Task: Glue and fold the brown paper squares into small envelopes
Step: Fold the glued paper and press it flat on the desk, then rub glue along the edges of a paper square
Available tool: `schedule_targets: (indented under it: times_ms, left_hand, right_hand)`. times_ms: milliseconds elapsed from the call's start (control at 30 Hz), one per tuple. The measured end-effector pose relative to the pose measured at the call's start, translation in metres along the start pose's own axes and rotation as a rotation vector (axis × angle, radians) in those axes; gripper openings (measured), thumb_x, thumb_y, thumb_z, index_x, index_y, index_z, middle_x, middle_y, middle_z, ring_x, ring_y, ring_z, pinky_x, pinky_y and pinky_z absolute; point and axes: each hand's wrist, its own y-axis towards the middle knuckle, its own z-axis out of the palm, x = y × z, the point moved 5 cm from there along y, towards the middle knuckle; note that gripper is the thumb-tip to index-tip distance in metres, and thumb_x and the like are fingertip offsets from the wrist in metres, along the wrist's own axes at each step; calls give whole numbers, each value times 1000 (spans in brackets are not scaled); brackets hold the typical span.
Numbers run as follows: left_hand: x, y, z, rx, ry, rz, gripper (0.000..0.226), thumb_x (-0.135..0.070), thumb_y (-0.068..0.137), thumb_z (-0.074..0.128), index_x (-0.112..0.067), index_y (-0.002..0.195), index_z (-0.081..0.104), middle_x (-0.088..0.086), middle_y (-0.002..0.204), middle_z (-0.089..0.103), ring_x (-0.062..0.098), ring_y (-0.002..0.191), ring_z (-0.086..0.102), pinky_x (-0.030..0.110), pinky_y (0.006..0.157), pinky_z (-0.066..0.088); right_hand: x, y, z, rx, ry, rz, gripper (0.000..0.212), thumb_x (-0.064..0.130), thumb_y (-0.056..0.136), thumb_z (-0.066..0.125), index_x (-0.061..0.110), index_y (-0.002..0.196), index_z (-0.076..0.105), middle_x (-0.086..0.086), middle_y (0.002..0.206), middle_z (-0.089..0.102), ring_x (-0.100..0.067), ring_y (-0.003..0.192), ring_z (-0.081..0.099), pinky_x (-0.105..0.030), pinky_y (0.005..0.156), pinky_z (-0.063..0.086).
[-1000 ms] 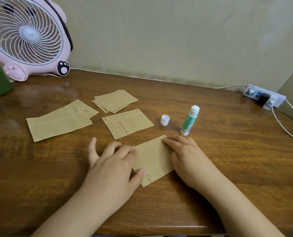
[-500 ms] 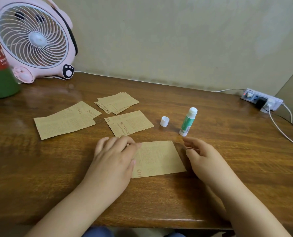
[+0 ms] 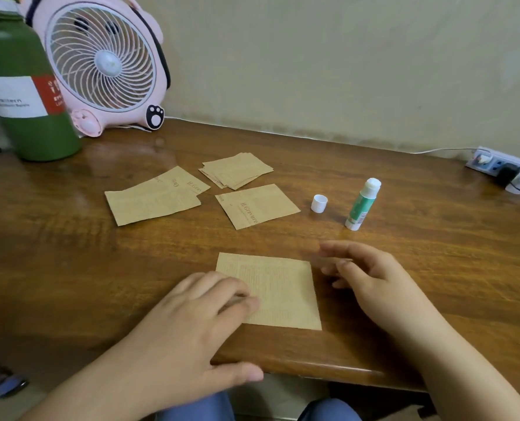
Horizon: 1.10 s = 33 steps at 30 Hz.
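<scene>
At lower centre, a brown paper square point(image 3: 271, 291) is pinned flat for folding by the left hand point(image 3: 192, 323), while the right hand point(image 3: 371, 278) is held released, fingers point(image 3: 334, 247) empty.

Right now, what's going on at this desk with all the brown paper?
A person is making small paper envelopes. The left hand presses its fingertips on the left part of a brown paper square lying flat near the wooden desk's front edge. The right hand hovers open just beside it, holding nothing. The uncapped glue stick stands behind, its white cap beside it. More brown paper pieces wait further back.
</scene>
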Motion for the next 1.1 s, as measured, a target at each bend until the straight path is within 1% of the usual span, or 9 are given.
schedule_targets:
  times_ms: [100, 267, 400, 467, 600, 700, 867, 967, 1100]
  left_hand:
    - [1, -21, -4, -35, -19, 44, 46, -59, 85, 51, -28, 118, 56, -10, 108, 52, 9, 98, 46, 25, 92, 37]
    - [8, -39, -26, -245, -237, -27, 15, -28, 86, 60, -22, 94, 72, -11, 87, 61, 4, 82, 54, 22, 76, 44]
    - [44, -30, -68, -457, -659, -547, 16, -23, 77, 72, -38, 78, 67, -26, 81, 66, -7, 80, 62, 7, 64, 45]
    - [82, -25, -73, -573, -817, -746, 18, -19, 77, 74, -35, 80, 67, -25, 81, 68, -7, 76, 64, 16, 63, 49]
    - [155, -7, -66, -534, -806, -922, 22, -9, 80, 73, -29, 87, 67, -6, 93, 71, 9, 85, 66, 32, 71, 53]
    - [192, 0, -44, -396, -603, -1025, 23, -12, 80, 74, -25, 98, 66, 1, 106, 65, 18, 94, 61, 31, 73, 49]
    - [205, 0, -28, -300, -111, -1071, 36, -23, 81, 71, -21, 115, 64, 0, 120, 51, 23, 115, 42, 34, 99, 35]
    - [187, 15, -32, -293, 3, -912, 32, -20, 82, 65, -24, 114, 63, -5, 120, 48, 20, 115, 38, 35, 98, 28]
    - [141, 57, -34, -315, -150, -616, 23, -18, 85, 64, -21, 108, 66, -13, 104, 51, 15, 108, 46, 30, 94, 32]
  right_hand:
    - [2, 2, 1, -50, 22, 1, 30, 14, 97, 44, 37, 108, 61, 20, 100, 64, 12, 84, 60, -13, 69, 49]
    - [9, -3, 15, -39, 74, -70, 29, 13, 96, 46, 33, 107, 64, 15, 97, 68, 4, 87, 63, -20, 79, 51]
    - [24, 1, 22, -34, 11, -162, 28, 13, 95, 49, 31, 111, 63, 15, 95, 67, 6, 87, 61, -16, 77, 50]
    - [33, 10, 27, -15, -87, -212, 28, 15, 93, 53, 32, 115, 60, 17, 101, 65, 3, 92, 60, -18, 81, 51]
    - [50, 38, 50, 30, -364, -294, 40, 26, 92, 56, 27, 132, 51, 10, 129, 56, -5, 115, 52, -22, 99, 40]
    - [60, 61, 72, 45, -476, -317, 54, 35, 91, 55, 22, 141, 40, 5, 145, 42, -12, 131, 39, -23, 106, 30]
    - [55, 96, 99, 58, -606, -161, 83, 59, 87, 48, 13, 149, 17, -8, 157, 14, -22, 145, 9, -33, 116, 12]
    - [52, 102, 103, 34, -605, -136, 83, 64, 84, 47, 12, 145, 24, -6, 151, 29, -23, 142, 19, -32, 114, 19]
    - [58, 93, 106, -66, -679, -260, 47, 56, 88, 43, 18, 115, 51, 0, 115, 56, -20, 119, 45, -29, 91, 40]
